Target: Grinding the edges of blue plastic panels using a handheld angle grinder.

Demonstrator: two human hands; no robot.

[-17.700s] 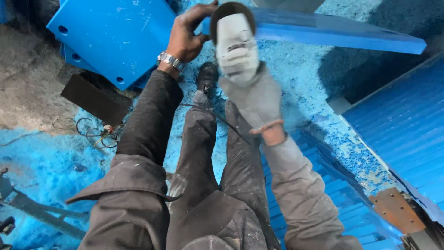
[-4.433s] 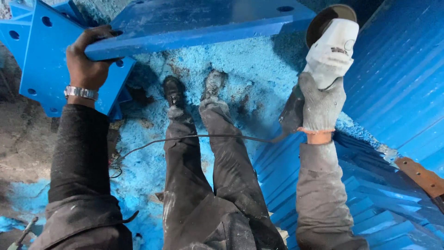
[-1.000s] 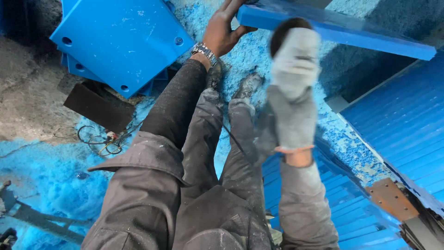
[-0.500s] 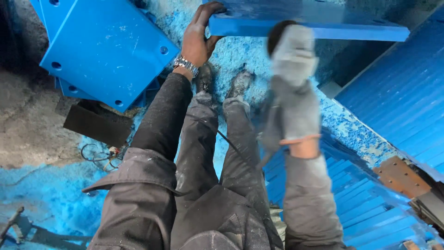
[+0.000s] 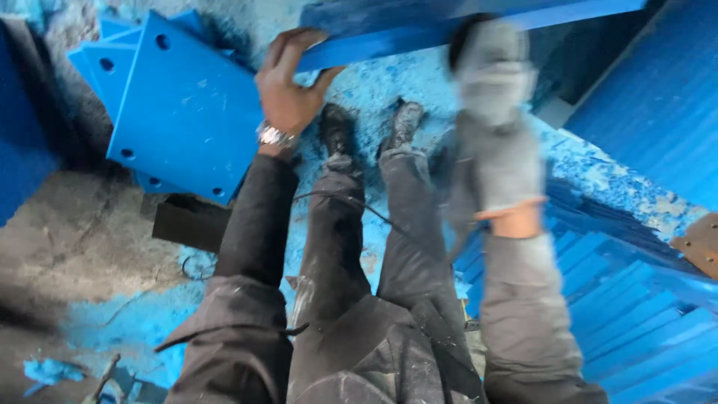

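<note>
Head view, looking down past the person's legs. Landmark: the long blue beam (image 5: pixel 419 30) running across the top of frame.

Left hand (image 5: pixel 288 86), bare with a wristwatch, is clamped on the beam's near edge at its left end, fingers over the top face. Right hand (image 5: pixel 493 142), in a grey glove, sits below the beam toward its middle, wrapped around a handheld power tool (image 5: pixel 486 56) whose dark disc end meets the beam's underside edge; motion blur hides the exact contact. A thin cable (image 5: pixel 351 206) trails from the tool across the legs.

Progress, as a judgement: blue shavings (image 5: pixel 112 329) lie thick on the floor below the beam, so much cutting or trimming looks done; the beam is held and under the tool, so work on it appears unfinished.

Clearances: left of the beam, stacked blue drilled plates (image 5: pixel 187 112) stand close beside the left hand. Right of the beam, blue ribbed strips (image 5: pixel 636 299) crowd the right arm. Boots (image 5: pixel 366 127) stand directly beneath the beam. Open floor lies lower left only.
</note>
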